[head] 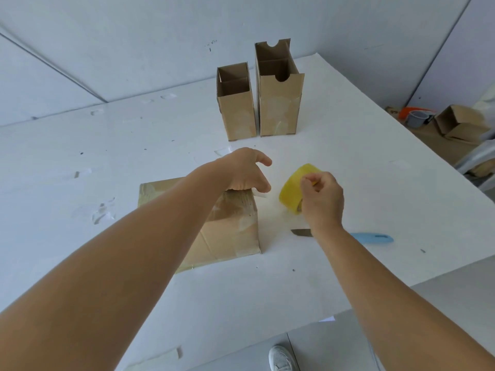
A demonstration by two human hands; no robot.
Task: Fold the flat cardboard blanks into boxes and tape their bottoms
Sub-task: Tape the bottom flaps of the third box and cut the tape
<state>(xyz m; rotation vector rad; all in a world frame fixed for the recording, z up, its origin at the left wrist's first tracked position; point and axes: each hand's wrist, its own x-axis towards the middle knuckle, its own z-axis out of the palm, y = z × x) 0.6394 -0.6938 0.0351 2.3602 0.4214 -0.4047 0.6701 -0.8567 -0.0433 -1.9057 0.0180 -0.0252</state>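
A folded cardboard box (230,226) stands upside down on the white table (348,162), its taped bottom facing up. My left hand (245,170) rests on its far right corner, fingers curled over the edge beside a loose strip of clear tape (260,195). My right hand (322,199) grips a yellow tape roll (293,187) just right of the box, held above the table. Two finished boxes, a short one (237,111) and a tall one (280,103), stand upright and open-topped at the back.
A knife with a blue handle (372,238) lies on the table under my right wrist, blade (301,232) pointing left. Off the right edge, more cardboard boxes (460,124) and a grey cup (416,119) sit on the floor. My white shoe (281,358) shows below the front edge.
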